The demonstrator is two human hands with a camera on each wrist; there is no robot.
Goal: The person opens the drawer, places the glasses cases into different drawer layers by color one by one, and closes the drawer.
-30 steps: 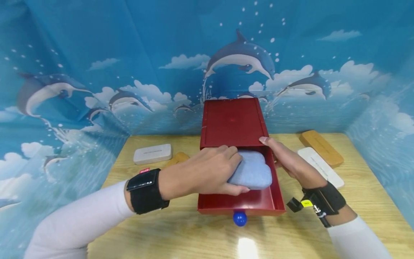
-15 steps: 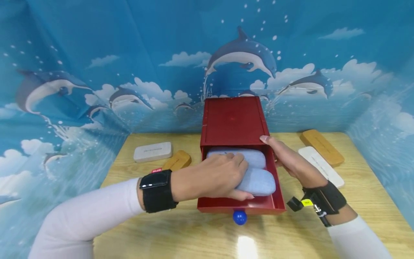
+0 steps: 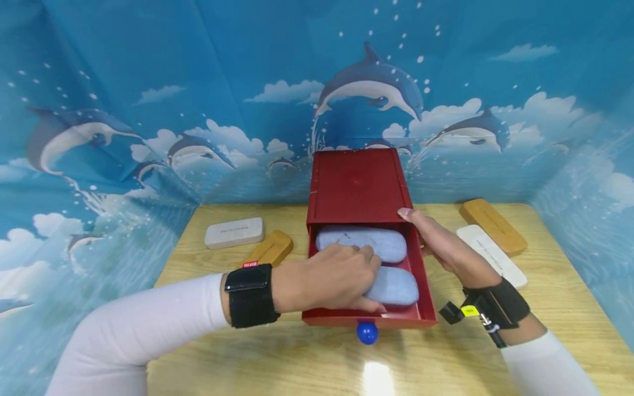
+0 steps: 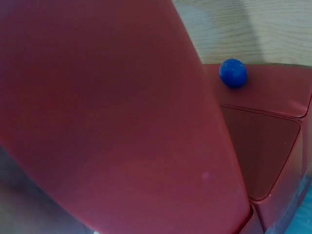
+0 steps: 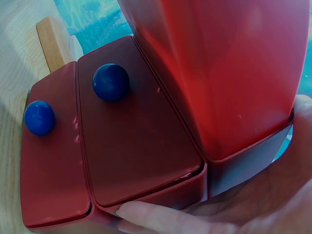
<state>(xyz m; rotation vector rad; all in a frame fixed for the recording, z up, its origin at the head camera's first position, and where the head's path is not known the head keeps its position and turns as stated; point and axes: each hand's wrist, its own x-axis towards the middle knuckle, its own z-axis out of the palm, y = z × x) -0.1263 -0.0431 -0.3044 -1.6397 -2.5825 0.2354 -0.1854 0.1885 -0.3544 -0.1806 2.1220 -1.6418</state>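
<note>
A red drawer cabinet (image 3: 359, 186) stands at mid-table with its top drawer (image 3: 421, 275) pulled out. Inside lie two light blue, oblong glasses cases. My left hand (image 3: 337, 275) reaches into the drawer and grips the nearer glasses case (image 3: 396, 287), its fingers covering the left part. Behind my knuckles lies the farther glasses case (image 3: 386, 242). My right hand (image 3: 446, 250) holds the cabinet's right side, thumb over the top edge; in the right wrist view its fingers (image 5: 161, 217) lie against that side. In the left wrist view the drawer hides my left hand's fingers.
At the left lie a grey-white case (image 3: 235, 233) and a mustard case (image 3: 272, 248), partly behind the left wrist. On the right, a white case (image 3: 490, 253) lies beside another mustard case (image 3: 495, 225). A blue knob (image 3: 367, 333) sticks out from the drawer front.
My left hand has moved the nearer blue case toward the drawer front and lowered it, uncovering the farther case. The left wrist shifted right. My right hand stays on the cabinet.
</note>
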